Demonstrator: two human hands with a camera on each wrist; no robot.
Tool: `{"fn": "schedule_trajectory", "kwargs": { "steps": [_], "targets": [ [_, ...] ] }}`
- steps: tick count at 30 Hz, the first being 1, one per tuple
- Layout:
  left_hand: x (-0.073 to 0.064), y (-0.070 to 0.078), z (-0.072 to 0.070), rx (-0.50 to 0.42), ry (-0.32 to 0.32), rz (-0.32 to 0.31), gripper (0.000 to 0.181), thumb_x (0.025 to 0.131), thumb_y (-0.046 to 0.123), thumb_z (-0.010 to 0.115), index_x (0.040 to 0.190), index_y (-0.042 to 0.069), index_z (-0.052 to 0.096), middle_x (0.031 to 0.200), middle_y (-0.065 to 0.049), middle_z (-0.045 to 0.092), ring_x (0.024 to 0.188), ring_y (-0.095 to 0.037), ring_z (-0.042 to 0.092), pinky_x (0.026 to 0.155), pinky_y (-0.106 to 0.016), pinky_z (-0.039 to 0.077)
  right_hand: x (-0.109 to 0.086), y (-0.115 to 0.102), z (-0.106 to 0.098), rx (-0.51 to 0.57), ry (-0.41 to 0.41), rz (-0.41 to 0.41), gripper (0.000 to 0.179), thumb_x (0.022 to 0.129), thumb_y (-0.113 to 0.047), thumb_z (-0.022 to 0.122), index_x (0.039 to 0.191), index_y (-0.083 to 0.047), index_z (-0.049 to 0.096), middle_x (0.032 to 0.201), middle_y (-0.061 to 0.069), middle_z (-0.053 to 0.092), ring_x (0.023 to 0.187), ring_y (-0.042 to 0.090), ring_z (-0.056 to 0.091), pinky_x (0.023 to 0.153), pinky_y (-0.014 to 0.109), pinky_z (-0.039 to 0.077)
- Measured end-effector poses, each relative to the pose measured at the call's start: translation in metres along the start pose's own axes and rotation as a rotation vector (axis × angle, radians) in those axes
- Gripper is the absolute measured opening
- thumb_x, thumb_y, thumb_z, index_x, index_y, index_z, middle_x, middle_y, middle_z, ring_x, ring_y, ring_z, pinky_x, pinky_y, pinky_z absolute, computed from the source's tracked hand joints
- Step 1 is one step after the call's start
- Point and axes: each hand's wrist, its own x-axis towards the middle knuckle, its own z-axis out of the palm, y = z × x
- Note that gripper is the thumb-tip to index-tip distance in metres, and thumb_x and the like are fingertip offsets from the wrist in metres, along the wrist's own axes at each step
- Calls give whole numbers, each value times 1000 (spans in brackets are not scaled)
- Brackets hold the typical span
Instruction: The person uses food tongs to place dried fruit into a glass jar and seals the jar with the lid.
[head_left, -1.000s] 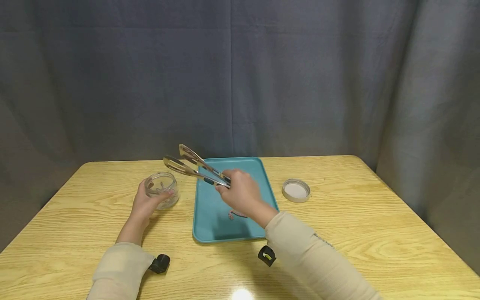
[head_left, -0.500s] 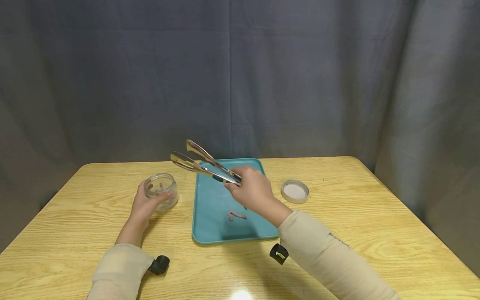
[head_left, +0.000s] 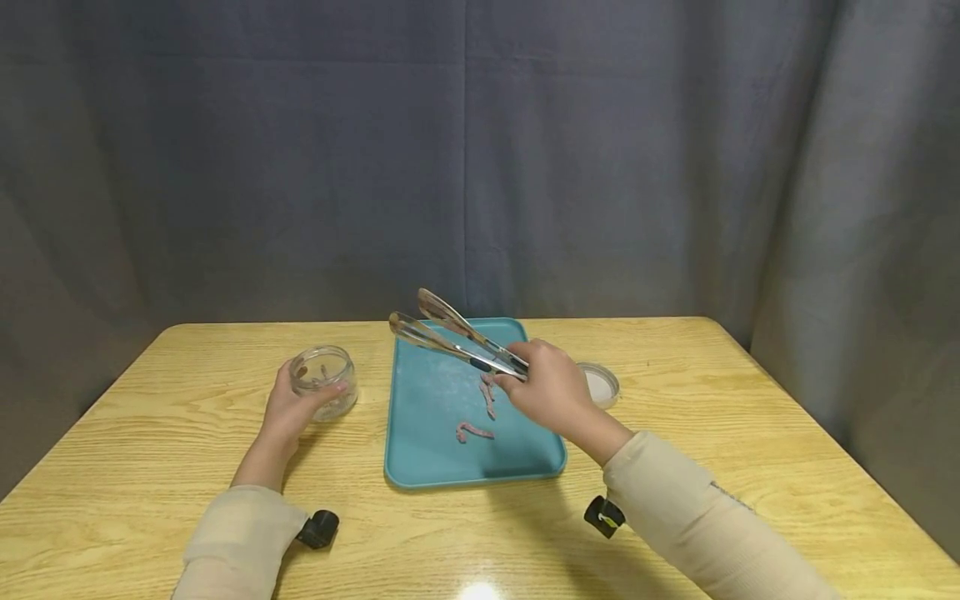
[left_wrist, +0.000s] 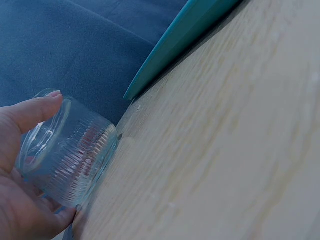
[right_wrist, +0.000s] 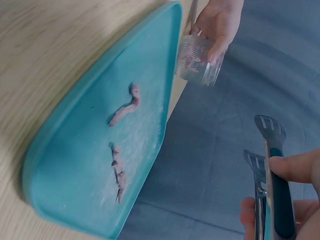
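My left hand grips a clear ribbed glass jar, uncapped and standing on the table left of the tray. Through its wall, the left wrist view shows blurred reddish pieces inside. My right hand holds metal tongs above the teal tray. Their slotted ends are spread apart, pointing up and left, with nothing between them. On the tray lie two thin pinkish strips: a hooked one toward the front and a lumpy one behind it, partly covered by the right hand in the head view.
A round lid lies to the right of the tray, partly hidden by my right hand. The wooden table ends at a grey curtain behind. White powdery marks show on the tray.
My right hand has moved right with the tongs, away from the jar and across the tray. The lumpy strip has come into sight; the lid is now partly covered. My left hand stays put.
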Motion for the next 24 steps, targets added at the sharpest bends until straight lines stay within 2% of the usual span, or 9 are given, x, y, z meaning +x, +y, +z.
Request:
{"fn": "schedule_trajectory", "kwargs": {
  "steps": [4, 12, 24],
  "targets": [
    [-1, 1, 0, -2, -10, 1, 98, 72, 34, 69, 139, 13, 1, 140, -18, 8, 123, -41, 12, 94, -54, 16, -4, 7, -3, -14, -4, 8, 36, 78, -25, 64, 109, -9, 59, 80, 4, 53, 56, 14, 43, 45, 26, 35],
    [-1, 3, 0, 3, -20, 0, 99, 72, 35, 69, 139, 13, 0, 140, -17, 7, 123, -41, 11, 94, -54, 17, -14, 17, -8, -14, 2, 3, 34, 76, -22, 66, 105, -6, 60, 73, 3, 50, 53, 14, 40, 45, 26, 32],
    [-2, 2, 1, -8, -6, 1, 98, 72, 34, 69, 139, 12, 0, 141, -16, 8, 124, -41, 9, 94, -55, 15, -31, 37, -9, -103, 52, -89, 24, 71, -21, 69, 91, -8, 65, 62, -5, 45, 58, 12, 38, 50, 27, 30]
  ]
}}
